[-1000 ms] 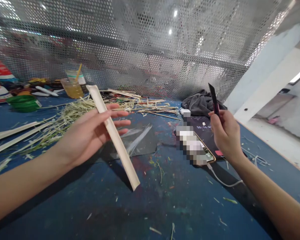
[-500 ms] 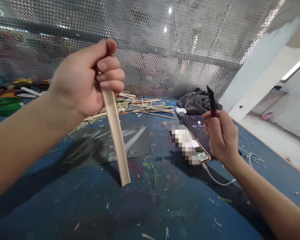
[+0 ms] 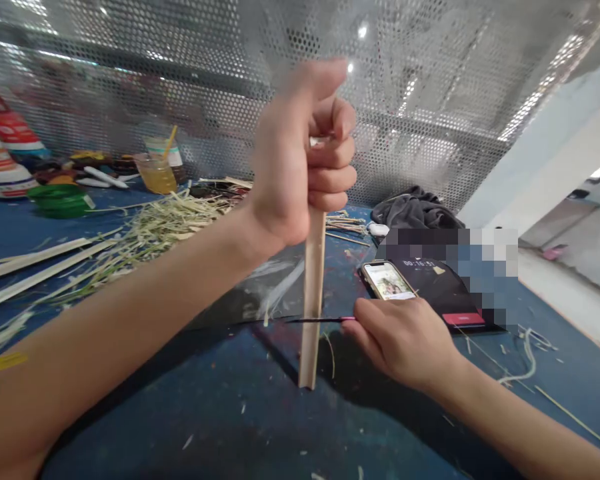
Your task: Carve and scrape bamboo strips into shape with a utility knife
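My left hand [image 3: 293,160] is closed around the upper part of a pale, channelled bamboo strip [image 3: 311,353], which stands nearly upright with its lower end at the blue tabletop. In my right hand [image 3: 405,340] is a slim knife [image 3: 333,320], gripped by its pinkish handle. The dark blade is seen almost edge-on and runs level across the strip, below my left fist. Whether the edge touches or bites into the bamboo, I cannot tell. A dark mat [image 3: 240,300] with pale scratches lies behind the strip.
Beside my right hand lie a phone [image 3: 387,280] and a dark screen showing a timer [image 3: 425,283]. Bamboo shavings [image 3: 175,217], a green roll [image 3: 60,200], a cup of amber liquid [image 3: 157,177] and bottles [image 3: 3,177] stand left. Grey cloth [image 3: 417,212] lies before a perforated metal panel [image 3: 205,100].
My left hand and the strip have moved right in view, and the strip is more upright. The raised knife has come down and left, across the strip. The view has shifted left.
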The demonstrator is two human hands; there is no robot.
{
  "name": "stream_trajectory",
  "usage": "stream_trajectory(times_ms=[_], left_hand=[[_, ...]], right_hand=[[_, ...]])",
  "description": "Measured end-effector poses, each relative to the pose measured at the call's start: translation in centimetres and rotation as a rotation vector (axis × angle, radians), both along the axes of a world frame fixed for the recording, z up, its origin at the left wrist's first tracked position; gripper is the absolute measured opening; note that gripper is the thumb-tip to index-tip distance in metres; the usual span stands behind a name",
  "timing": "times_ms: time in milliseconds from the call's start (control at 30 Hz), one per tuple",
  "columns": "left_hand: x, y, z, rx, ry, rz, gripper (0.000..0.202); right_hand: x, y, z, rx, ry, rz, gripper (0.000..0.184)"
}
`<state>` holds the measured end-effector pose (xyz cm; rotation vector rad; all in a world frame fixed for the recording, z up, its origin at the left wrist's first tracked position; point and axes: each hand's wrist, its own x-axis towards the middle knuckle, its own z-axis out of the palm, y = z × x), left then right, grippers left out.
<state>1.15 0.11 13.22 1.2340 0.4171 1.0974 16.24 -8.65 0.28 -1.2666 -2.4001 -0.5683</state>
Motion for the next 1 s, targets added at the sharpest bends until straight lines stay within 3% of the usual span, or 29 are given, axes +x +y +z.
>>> stream_trajectory(times_ms=[200, 400, 533, 733, 867, 1000], left_hand=[[0.2, 2.2, -1.5, -0.060, -0.030, 0.006, 0.038], [0.7, 4.2, -3.0, -0.165, -0.037, 0.065, 0.034], [0.6, 4.5, -3.3, -0.236, -0.070, 0.093, 0.032], [0.8, 4.2, -3.1, -0.268, -0.117, 0.127, 0.032], [1.0, 4.2, -3.2, -0.230, -0.099, 0.162, 0.035], [1.0, 4.7, -3.5, -0.216, -0.067, 0.194, 0.037]], right_hand=[[-0.1, 0.2, -0.1, -0.101, -0.037, -0.057, 0.048], [-0.4, 0.6, -0.1, -0.328, -0.085, -0.134, 0.049], [-0.6, -0.9, -1.3, -0.409, -0.189, -0.045, 0.047], [-0.7, -2.1, -2.6, -0.357, -0.196, 0.007, 0.049], [-0.9, -1.2, -2.2, -0.268, -0.141, -0.053, 0.053], [-1.2, -0.9, -1.8, -0.281, -0.152, -0.074, 0.052]])
